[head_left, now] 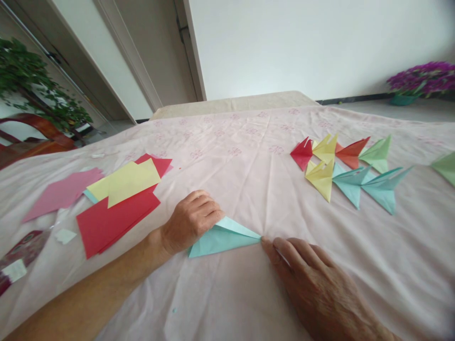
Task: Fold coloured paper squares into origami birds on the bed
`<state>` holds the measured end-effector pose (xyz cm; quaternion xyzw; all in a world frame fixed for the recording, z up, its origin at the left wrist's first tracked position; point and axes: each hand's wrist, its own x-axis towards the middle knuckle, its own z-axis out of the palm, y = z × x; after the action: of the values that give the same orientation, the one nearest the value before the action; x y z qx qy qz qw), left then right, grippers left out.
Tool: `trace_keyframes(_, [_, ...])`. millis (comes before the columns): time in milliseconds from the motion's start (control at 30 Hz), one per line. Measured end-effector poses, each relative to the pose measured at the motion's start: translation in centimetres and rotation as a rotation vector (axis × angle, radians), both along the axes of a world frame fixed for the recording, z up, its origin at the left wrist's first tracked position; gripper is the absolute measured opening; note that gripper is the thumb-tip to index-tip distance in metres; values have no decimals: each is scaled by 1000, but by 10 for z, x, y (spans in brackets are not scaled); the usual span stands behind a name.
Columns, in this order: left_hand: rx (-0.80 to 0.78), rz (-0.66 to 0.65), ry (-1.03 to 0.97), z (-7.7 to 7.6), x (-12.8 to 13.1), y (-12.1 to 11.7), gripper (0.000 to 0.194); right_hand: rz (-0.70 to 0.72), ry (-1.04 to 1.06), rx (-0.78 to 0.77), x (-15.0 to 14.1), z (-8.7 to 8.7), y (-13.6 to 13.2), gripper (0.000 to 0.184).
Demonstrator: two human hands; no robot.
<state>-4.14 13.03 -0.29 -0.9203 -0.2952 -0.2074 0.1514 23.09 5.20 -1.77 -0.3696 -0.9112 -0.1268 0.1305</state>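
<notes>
A light blue sheet of paper (pixel 223 239), folded into a long triangle, lies flat on the cloth between my hands. My left hand (pixel 194 218) is closed over its upper left part, fingers curled, hiding that edge. At the sharp right tip, my right hand (pixel 313 274) rests on the cloth with the thumb touching the point and the fingers stretched out. Over to the right stand folded paper planes in two rows, among them a red one (pixel 302 153), a yellow one (pixel 321 179) and a light blue one (pixel 386 189).
Left of my hands lie loose sheets of red paper (pixel 113 222), yellow paper (pixel 135 182) and pink paper (pixel 66 192). A pale tablecloth (pixel 227 293) with creases covers the table. Another green folded paper (pixel 446 166) sits at the right edge. Purple flowers (pixel 423 78) stand beyond.
</notes>
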Motion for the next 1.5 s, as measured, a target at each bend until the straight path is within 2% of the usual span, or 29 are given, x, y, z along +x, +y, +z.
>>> trace_keyframes(233, [-1, 1, 80, 1, -11, 2, 22, 14, 3, 19, -1, 3, 0, 48])
trace_keyframes(467, [110, -142, 3, 11, -21, -2, 23, -1, 13, 30, -1, 3, 0, 48])
trace_keyframes(600, [139, -188, -34, 8, -27, -4, 20, 2, 20, 24, -2, 3, 1, 48])
trace_keyframes(767, [57, -130, 22, -2, -28, -6, 20, -2, 13, 19, -1, 2, 0, 49])
trace_keyframes(900, [-7, -70, 29, -2, -26, -8, 20, 8, 22, 44, -1, 4, -1, 48])
trace_keyframes(1300, [65, -7, 110, -1, -20, -18, 18, 12, 28, 16, -2, 4, 0, 47])
trace_keyframes(1400, [1, 18, 129, 2, -18, -20, 18, 16, 29, 16, -1, 2, 0, 46])
trace_keyframes(1500, [-134, 51, 127, 7, -17, -20, 19, 15, 13, 28, -1, 1, 0, 47])
